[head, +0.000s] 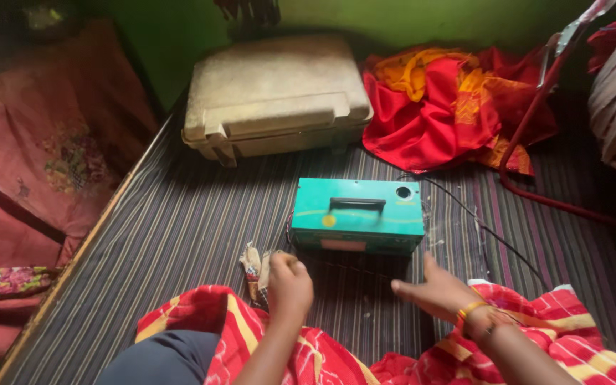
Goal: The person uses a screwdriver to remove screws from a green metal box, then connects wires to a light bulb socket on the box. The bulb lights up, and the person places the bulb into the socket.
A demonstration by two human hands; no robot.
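- The left hand [290, 284], low and just left of centre in the frame, is curled into a loose fist around a crumpled pale cloth [254, 265], its knuckles turned up towards the camera
- The right hand [433, 289], low and right of centre, lies flat and open with fingers stretched to the left, holding nothing; an orange bangle [470, 309] circles its wrist
- The teal metal box [357, 214] with a black handle on top and a round hole near its right end sits in the middle of the frame, just above both hands and apart from them
- A thin black cable [486, 229] runs from the box towards the lower right
- All this rests on a dark striped mat [180, 228]
- A beige hard case [276, 93] lies in the upper centre, a heap of red and yellow fabric [450, 100] in the upper right, against a green wall [393, 18]
- A red checked cloth [208, 321] covers the person's lap along the bottom edge
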